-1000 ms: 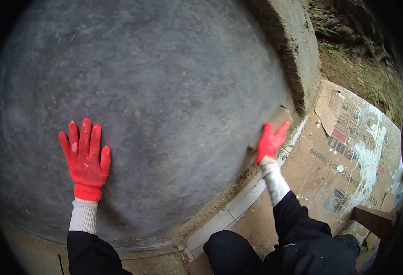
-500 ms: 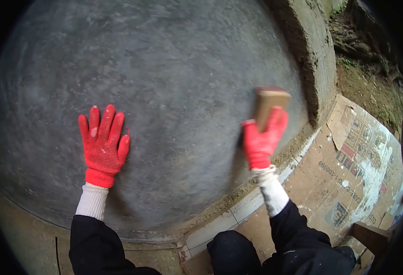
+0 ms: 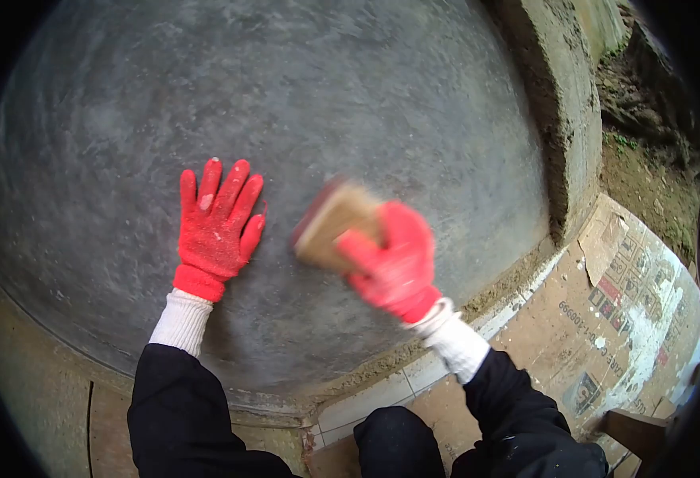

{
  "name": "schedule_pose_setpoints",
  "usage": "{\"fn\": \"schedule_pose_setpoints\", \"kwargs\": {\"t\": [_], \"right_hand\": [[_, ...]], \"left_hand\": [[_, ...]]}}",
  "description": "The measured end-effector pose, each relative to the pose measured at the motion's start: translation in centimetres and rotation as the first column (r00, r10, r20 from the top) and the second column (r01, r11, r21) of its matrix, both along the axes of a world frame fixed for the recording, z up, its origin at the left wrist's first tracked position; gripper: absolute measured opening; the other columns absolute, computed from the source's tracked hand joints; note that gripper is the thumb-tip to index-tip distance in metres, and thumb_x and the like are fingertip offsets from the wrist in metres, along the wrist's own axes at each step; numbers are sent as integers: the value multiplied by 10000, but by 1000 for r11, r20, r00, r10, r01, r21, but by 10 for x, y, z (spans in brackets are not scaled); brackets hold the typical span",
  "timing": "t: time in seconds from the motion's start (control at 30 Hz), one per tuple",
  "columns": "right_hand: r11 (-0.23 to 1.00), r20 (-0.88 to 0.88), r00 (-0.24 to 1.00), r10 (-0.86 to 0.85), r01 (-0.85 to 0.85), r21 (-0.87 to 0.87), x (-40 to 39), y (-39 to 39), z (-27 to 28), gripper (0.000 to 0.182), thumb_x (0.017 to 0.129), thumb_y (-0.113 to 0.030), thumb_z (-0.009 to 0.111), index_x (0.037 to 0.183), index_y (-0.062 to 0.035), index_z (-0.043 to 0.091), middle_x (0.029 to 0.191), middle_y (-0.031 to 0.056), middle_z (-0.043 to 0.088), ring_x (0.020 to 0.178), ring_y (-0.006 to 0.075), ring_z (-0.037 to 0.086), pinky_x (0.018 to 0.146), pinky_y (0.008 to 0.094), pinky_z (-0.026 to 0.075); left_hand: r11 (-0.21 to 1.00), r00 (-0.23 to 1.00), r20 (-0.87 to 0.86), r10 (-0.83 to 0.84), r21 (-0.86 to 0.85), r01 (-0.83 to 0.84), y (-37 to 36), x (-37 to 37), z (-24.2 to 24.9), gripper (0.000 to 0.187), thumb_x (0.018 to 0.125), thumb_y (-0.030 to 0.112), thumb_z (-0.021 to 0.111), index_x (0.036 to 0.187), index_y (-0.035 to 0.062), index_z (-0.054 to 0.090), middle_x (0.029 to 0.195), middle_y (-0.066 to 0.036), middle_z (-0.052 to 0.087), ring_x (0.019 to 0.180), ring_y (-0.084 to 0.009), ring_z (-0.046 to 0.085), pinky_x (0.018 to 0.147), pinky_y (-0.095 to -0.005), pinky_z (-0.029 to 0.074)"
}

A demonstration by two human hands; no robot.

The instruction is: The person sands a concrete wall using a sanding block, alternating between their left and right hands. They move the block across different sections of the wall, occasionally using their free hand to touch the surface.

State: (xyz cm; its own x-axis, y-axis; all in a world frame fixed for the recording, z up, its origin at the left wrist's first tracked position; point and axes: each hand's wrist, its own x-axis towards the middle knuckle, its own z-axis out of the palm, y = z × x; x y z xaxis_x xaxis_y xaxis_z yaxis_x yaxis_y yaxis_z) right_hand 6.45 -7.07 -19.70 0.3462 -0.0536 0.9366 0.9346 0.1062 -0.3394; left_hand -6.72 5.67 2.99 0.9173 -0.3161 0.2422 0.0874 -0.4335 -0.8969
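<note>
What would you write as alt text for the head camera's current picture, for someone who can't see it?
A red-gloved right hand grips a tan block, blurred, at a broad grey surface, while the red-gloved left hand rests on that surface, spread open. Printed cardboard splashed with white lies at the lower right.

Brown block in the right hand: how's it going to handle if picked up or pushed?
The block is probably stiff: its sides look straight and flat in the grip. It seems light enough for one hand, since only the right hand holds it. Its boxy shape makes rolling unlikely; motion blur hides how slippery it is.
</note>
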Motion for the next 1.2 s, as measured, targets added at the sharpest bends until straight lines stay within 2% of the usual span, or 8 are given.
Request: {"fn": "schedule_pose_setpoints", "kwargs": {"t": [0.17,0.33,0.43,0.6,0.67,0.9,1.0,1.2], "right_hand": [[865,-749,611,-256,491,104,105,-13,-22,781,733,-293,739,1406,-38,433,1347,358,381,1179,508,456,989,534,393],[913,-429,823,-372,407,-11,17,8,3,799,663,-309,749,1380,-85,477,1313,360,397,1135,509,486,942,532,422],[993,-145,989,17,-33,-112,-51,12,20,676,555,-252,778,1203,-164,604,1149,279,474,938,461,551,713,505,473],[983,-184,979,93,-119,-138,-56,7,34,642,605,-229,786,1217,-148,606,1254,260,469,982,451,569,754,473,499],[980,-163,971,176,-188,-61,-56,19,36,650,631,-225,779,1247,-140,588,1275,256,463,992,451,566,764,458,502],[880,-95,875,474,-468,82,-97,37,38,708,810,80,571,1466,-108,383,1288,213,545,981,310,635,848,396,512],[550,-559,375,739,-816,180,-127,33,51,740,849,83,529,1508,-165,305,1211,163,647,986,184,648,857,315,509],[655,-133,683,718,-729,-201,-171,45,97,517,800,120,579,1276,-80,607,1114,160,663,967,200,659,810,318,542]], "left_hand": [[999,999,28,-37,-7,37,-2,0,-1,497,900,334,527,1339,101,528,1465,-87,430,1397,-358,305,1156,-567,133],[997,995,72,-69,-19,71,-4,2,-2,471,895,306,555,1322,108,546,1440,-73,461,1378,-322,346,1161,-525,172],[979,978,106,-179,-80,187,-4,-1,0,458,865,219,613,1301,93,554,1418,-79,482,1343,-314,396,1141,-500,244],[689,907,411,-95,-630,358,-36,-35,-73,413,809,108,668,1211,39,601,1216,-150,579,1112,-321,544,934,-428,455],[695,957,285,48,-698,173,-59,-46,-120,396,822,131,651,1202,30,601,1215,-161,578,1105,-338,542,925,-431,460],[609,680,722,129,-599,520,-47,-58,-203,494,894,142,551,1337,-41,432,1411,-254,404,1283,-531,346,1073,-565,291],[709,542,747,384,-615,345,-37,-80,-219,638,846,294,640,1336,-16,374,1390,-296,350,1236,-563,360,1030,-592,326],[882,291,891,348,-417,220,12,-130,-144,767,766,380,680,1348,-7,363,1404,-344,301,1180,-545,389,965,-596,363]]}}
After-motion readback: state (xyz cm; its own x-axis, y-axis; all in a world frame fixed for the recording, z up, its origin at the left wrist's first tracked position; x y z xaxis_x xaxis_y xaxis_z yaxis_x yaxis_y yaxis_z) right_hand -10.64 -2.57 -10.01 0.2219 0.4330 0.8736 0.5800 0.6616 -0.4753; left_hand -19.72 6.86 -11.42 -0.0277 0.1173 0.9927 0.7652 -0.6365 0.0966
